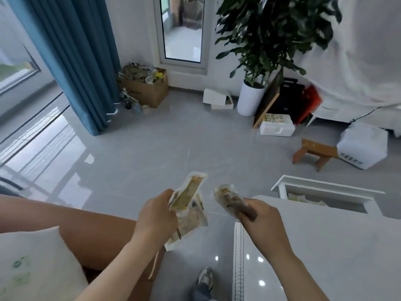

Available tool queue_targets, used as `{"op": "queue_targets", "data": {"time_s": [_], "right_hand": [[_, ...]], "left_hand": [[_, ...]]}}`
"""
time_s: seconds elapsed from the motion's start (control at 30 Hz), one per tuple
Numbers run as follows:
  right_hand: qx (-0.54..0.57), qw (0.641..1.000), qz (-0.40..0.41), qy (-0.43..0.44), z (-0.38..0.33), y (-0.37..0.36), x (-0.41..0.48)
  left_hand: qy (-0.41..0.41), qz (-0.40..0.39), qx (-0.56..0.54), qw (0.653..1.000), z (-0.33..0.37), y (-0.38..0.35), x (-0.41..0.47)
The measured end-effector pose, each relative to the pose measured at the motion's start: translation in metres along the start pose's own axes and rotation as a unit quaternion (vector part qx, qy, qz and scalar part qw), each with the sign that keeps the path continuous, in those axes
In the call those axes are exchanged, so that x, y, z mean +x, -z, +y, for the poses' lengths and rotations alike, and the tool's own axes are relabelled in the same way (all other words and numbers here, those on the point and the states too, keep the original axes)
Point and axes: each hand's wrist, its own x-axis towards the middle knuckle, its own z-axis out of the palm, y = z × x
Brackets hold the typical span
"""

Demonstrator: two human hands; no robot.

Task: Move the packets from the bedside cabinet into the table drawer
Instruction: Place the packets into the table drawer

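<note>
Head view: the only camera, looking down past both hands to the floor.
Left hand (pixel 156 216): fingers curled round a bunch of yellowish packets (pixel 189 192), held over the floor just off the brown surface (pixel 97 231).
Right hand (pixel 260 216): grips one brown-printed packet (pixel 227 199) above the near-left corner of the white table (pixel 325 246).
Hands: apart; the two loads are near each other, not touching.
Drawer (pixel 321 184): pulled open past the table's far edge, right of the right hand; the pale contents are too blurred to name.
Edges: the table's left edge runs just beside the right wrist.
Open room: a floor strip between table and brown surface, with a shoe (pixel 205 276) in it; wide floor ahead.
Floor (pixel 173 144): grey, glossy, reflective.
Room: blue curtain (pixel 76 61) left, cardboard box (pixel 147 90), potted plant (pixel 271 40), wooden stool (pixel 314 153).
</note>
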Motion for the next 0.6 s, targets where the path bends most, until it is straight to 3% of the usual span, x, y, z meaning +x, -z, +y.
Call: {"op": "queue_targets", "data": {"time_s": [0.6], "right_hand": [[-0.007,0.992,0.036,-0.124,0.076,0.035,0.208]], "left_hand": [[-0.082,-0.071,0.013,0.994,0.123,-0.042,0.254]]}}
